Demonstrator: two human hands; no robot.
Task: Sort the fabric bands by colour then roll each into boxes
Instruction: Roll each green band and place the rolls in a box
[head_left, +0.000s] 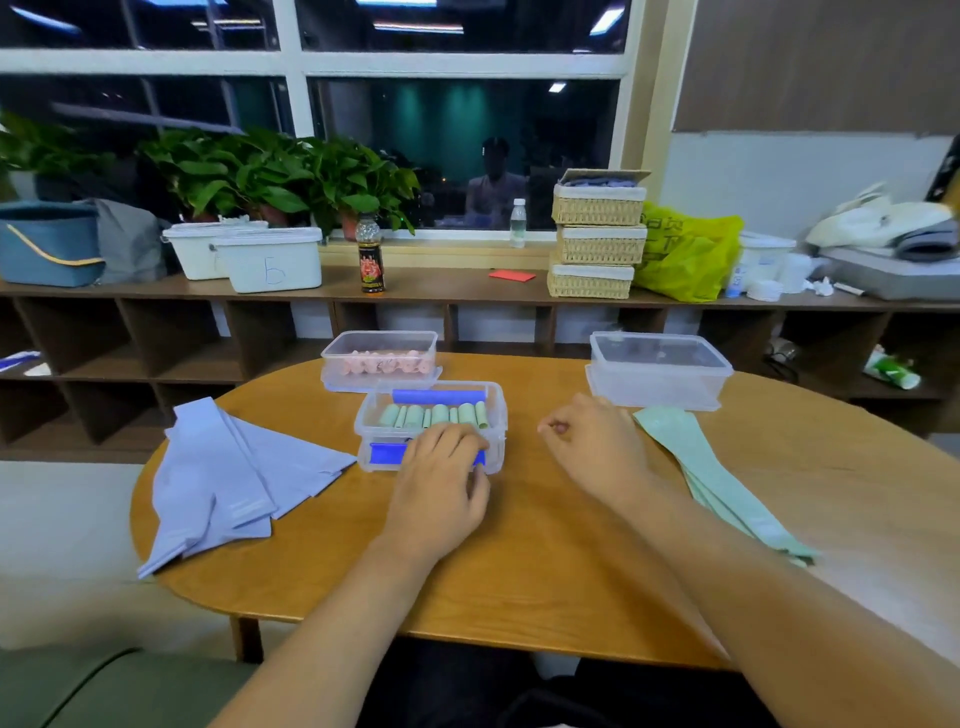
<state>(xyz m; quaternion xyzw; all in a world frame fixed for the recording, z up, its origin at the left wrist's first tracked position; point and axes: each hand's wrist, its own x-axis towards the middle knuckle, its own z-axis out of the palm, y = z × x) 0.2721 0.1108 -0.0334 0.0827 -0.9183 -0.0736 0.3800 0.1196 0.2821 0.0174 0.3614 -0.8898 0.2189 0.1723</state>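
A clear box with blue latches (496, 410) stands mid-table and holds several rolled green bands (415, 415). My left hand (441, 478) rests on its near rim, fingers curled over the edge. My right hand (592, 447) hovers to the right of that box, fingers loosely curled, holding nothing. Flat green bands (722, 483) lie at the right. Lilac bands (228, 478) are spread at the left. A second clear box (337, 358) behind holds pink rolls (387, 364). A third clear box (660, 371) stands at the back right.
The round wooden table (545, 561) ends close to me. Behind it runs a low shelf unit (441, 286) with white tubs, a bottle, wicker baskets, a yellow bag and plants under the window.
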